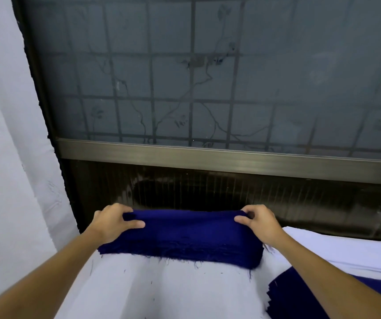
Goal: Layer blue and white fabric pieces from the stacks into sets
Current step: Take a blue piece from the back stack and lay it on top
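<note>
navy cloth pinched at both far corners, by the left hand (112, 223) and by the right hand (259, 223), fingers curled round the edge of the top blue piece (185, 224). lying on the blue stack (185, 252), over white fabric (162, 291). may lift two layers together, given clinging frayed threads; may drag the blue stack askew toward the white stack (323, 249).

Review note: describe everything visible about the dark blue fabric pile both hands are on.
The dark blue fabric pile is a thick stack of woven-looking layers, its near edge frayed with loose threads. It lies on white fabric below the window. The left hand and right hand pinch its far corners, where the top edge is raised.
</note>
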`<act>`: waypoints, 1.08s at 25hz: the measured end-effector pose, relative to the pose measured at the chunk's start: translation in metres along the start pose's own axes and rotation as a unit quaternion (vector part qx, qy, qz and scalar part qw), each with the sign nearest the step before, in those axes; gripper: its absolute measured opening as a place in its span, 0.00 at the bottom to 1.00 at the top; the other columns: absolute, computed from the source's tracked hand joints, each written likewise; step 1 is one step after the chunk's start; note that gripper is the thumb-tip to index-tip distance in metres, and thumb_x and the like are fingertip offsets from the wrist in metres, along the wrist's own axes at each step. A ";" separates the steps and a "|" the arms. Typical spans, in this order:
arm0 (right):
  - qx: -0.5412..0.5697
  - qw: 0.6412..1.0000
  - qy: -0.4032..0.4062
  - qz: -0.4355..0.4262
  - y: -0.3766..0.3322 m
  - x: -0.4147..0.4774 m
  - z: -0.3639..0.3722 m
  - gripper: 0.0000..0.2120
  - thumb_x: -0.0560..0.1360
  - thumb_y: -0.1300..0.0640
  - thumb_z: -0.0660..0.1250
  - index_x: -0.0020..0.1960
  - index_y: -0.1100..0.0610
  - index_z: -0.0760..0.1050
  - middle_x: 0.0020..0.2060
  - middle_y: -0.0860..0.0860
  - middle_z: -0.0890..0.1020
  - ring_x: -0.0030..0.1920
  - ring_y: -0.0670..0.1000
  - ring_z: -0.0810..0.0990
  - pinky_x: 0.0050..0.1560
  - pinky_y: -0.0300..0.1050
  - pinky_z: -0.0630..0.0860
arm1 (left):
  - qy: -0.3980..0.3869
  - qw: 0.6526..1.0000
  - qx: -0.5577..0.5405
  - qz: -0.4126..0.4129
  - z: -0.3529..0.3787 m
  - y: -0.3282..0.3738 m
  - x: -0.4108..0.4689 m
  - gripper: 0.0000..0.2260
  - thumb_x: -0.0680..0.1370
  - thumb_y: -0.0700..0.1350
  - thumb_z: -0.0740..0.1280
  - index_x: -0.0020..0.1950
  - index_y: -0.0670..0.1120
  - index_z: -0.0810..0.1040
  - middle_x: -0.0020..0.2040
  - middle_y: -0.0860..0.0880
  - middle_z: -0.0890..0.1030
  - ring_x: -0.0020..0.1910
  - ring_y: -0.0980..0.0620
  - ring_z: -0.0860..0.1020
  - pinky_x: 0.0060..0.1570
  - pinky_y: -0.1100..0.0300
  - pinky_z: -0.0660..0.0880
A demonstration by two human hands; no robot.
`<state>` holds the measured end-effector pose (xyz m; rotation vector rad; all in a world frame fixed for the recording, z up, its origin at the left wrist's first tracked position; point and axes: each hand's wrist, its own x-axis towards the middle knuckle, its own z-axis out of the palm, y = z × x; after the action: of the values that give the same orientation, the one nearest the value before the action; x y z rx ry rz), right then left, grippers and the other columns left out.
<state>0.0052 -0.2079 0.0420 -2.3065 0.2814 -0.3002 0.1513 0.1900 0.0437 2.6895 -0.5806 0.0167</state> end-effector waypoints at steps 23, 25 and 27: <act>0.130 0.982 0.133 0.017 0.050 -0.210 -0.099 0.09 0.80 0.55 0.69 0.43 0.48 0.85 0.39 0.38 0.86 0.43 0.39 0.84 0.37 0.28 0.75 | 0.179 0.950 -0.250 -0.053 0.032 0.117 -0.166 0.08 0.85 0.48 0.61 0.53 0.46 0.76 0.46 0.51 0.80 0.44 0.55 0.79 0.41 0.56 0.77; 0.137 0.982 0.128 0.017 0.061 -0.230 -0.096 0.08 0.79 0.56 0.70 0.43 0.49 0.85 0.40 0.39 0.86 0.44 0.39 0.84 0.38 0.27 0.76 | 0.172 0.952 -0.250 -0.042 0.045 0.116 -0.189 0.10 0.85 0.49 0.61 0.51 0.45 0.76 0.44 0.51 0.81 0.43 0.53 0.79 0.40 0.55 0.76; 0.149 0.981 0.125 0.023 0.072 -0.251 -0.092 0.07 0.78 0.57 0.71 0.43 0.48 0.85 0.41 0.39 0.86 0.44 0.40 0.84 0.40 0.28 0.77 | 0.162 0.957 -0.236 -0.048 0.060 0.113 -0.211 0.13 0.85 0.52 0.60 0.47 0.46 0.76 0.41 0.50 0.81 0.41 0.51 0.80 0.39 0.54 0.75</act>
<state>-0.2679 -0.2453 0.0189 -1.9648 0.3879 -0.5709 -0.0910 0.1557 0.0102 2.1828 -0.3032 0.2543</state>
